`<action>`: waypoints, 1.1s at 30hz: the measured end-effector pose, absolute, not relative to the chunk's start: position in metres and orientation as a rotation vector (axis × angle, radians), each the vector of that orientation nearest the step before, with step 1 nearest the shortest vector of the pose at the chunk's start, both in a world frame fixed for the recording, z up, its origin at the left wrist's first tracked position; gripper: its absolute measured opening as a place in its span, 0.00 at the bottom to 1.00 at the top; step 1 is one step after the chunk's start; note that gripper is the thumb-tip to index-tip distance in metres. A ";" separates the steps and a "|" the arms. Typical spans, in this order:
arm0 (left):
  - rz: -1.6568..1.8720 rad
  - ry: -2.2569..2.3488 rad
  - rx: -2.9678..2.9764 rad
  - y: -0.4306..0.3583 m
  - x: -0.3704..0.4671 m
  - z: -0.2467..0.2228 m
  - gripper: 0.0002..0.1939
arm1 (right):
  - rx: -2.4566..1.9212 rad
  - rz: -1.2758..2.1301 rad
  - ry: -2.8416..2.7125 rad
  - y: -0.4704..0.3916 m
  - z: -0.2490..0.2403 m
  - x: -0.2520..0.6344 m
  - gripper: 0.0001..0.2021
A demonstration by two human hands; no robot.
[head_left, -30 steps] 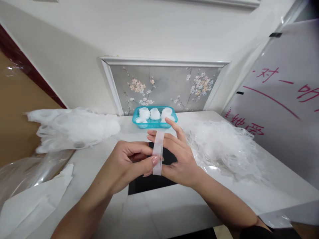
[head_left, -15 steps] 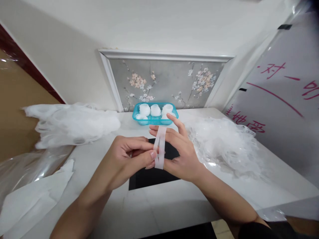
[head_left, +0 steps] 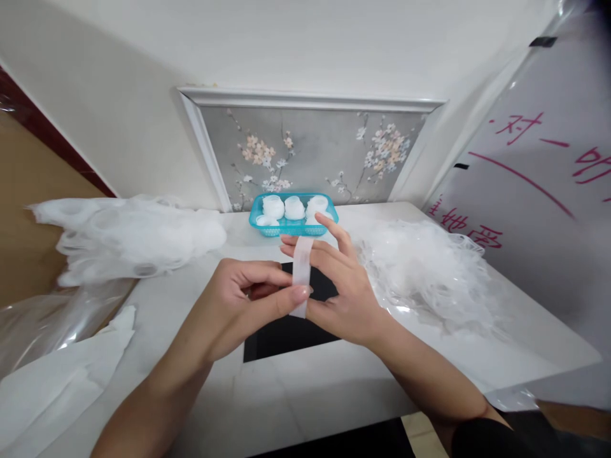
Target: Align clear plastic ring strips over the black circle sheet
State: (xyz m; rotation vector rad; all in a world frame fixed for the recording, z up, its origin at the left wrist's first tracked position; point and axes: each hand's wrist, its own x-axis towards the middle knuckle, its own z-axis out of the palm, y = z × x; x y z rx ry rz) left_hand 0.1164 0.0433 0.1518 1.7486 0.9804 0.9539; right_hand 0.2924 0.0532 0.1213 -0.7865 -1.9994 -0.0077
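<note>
White band (head_left: 302,261) is spanning the middle of the view, between two hands above a black mat (head_left: 272,343) — and from the left, a heap of pale mesh-like rings (head_left: 143,238) is lying on the white tabletop (head_left: 296,394). Coming across, the left hand (head_left: 231,312) is pinching the band narrowly between thumb and fingers. Behind, a teal basket (head_left: 293,228) is holding white rounded bundles (head_left: 294,208). Next, the right hand (head_left: 351,299) is spreading its fingers wide, index raised, the band apparently looping around the others and the thumb. Over to the right, another tangle of translucent rings (head_left: 424,267) is sitting beside a whiteboard (head_left: 539,261) carrying red writing.

Judging by the hold, the stretching-and-adjusting step is in progress — the next move is calling for a secure left pinch and steady spacing between the right fingers.
</note>
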 end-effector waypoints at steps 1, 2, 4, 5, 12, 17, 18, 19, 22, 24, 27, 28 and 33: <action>0.950 0.999 1.739 0.043 0.117 0.151 0.09 | -0.796 -0.010 -2.004 0.053 0.122 0.293 0.21; 0.950 1.007 1.731 0.044 0.118 0.149 0.09 | -0.806 -0.012 -2.008 0.052 0.122 0.293 0.21; 0.965 1.004 1.722 0.045 0.119 0.146 0.10 | -0.825 -0.014 -2.017 0.051 0.123 0.293 0.19; 0.977 0.998 1.715 0.046 0.119 0.145 0.11 | -0.831 -0.014 -2.020 0.051 0.124 0.293 0.19; 0.994 0.910 1.643 0.048 0.119 0.138 0.10 | -0.818 0.034 -2.058 0.052 0.126 0.294 0.20; 0.976 0.844 1.623 0.047 0.117 0.138 0.09 | -0.783 0.073 -2.077 0.053 0.124 0.295 0.21; 0.969 0.833 1.624 0.047 0.117 0.139 0.09 | -0.780 0.077 -2.080 0.053 0.124 0.295 0.21; 0.966 0.822 1.625 0.047 0.118 0.139 0.09 | -0.778 0.079 -2.082 0.053 0.123 0.295 0.21; 0.961 0.795 1.616 0.048 0.118 0.142 0.08 | -0.778 0.088 -2.087 0.053 0.124 0.295 0.21; 0.957 0.783 1.608 0.048 0.118 0.143 0.07 | -0.772 0.093 -2.086 0.053 0.124 0.295 0.21; 0.955 0.792 1.621 0.047 0.118 0.143 0.06 | -0.752 0.098 -2.085 0.053 0.125 0.295 0.21; 0.959 0.801 1.628 0.047 0.118 0.143 0.06 | -0.751 0.099 -2.086 0.053 0.125 0.295 0.21; 0.961 0.816 1.653 0.047 0.116 0.140 0.06 | -0.761 0.104 -2.094 0.053 0.124 0.296 0.21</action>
